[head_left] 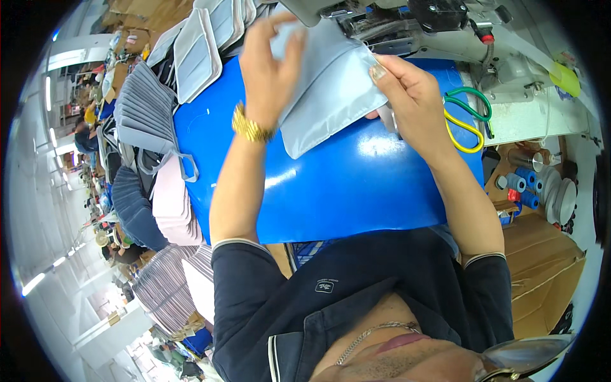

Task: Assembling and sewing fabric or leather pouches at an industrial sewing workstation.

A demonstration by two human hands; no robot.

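Nearest the camera, a dark collar with a small pale rectangular label sits below a blue table, from which two bare forearms rise. On that table lies one grey fabric piece, its far end under the sewing machine. My left hand, with one gold watch at the wrist, presses on the piece's left part, fingers curled and pinching its upper edge. My right hand grips the piece's right edge, thumb on top and fingers folded beneath. Just right of that hand lie two pairs of scissors handles, one yellow and one green, touching each other. Farther right, about four blue thread spools stand beside white discs, above one brown cardboard box. To the left, stacks of folded grey pieces fan out, with pink ones and striped ones nearer. At the far left top, more grey pieces lean together.
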